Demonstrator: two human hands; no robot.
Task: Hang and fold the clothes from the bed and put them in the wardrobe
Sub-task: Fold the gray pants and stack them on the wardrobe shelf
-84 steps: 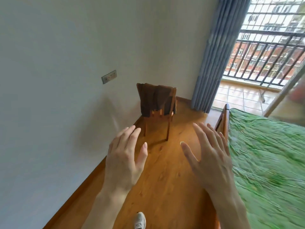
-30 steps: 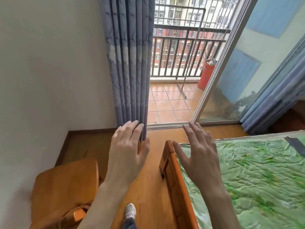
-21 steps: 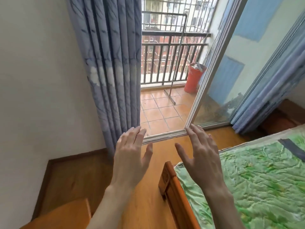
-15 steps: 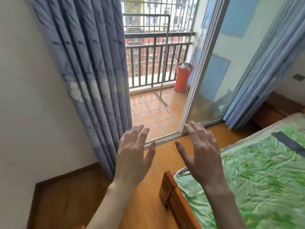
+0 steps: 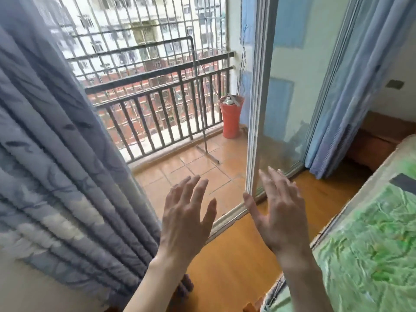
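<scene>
My left hand (image 5: 185, 218) and my right hand (image 5: 278, 212) are both raised in front of me, palms down, fingers spread and straight, holding nothing. The bed (image 5: 369, 244) with its crumpled green cover fills the lower right, just right of my right forearm. A dark strip (image 5: 403, 184) lies on the bed's far edge. No clothes or wardrobe show in this view.
A blue-grey patterned curtain (image 5: 63, 176) hangs close on the left. An open sliding glass door (image 5: 281, 109) leads to a tiled balcony (image 5: 191, 167) with a dark railing and a red bin (image 5: 231, 117). A second curtain (image 5: 351, 86) hangs at the right. Wooden floor (image 5: 236, 266) lies below my hands.
My view has swung right and up, from the wall and the chair with a brown garment to the balcony door. Both hands stay raised, empty and spread.
</scene>
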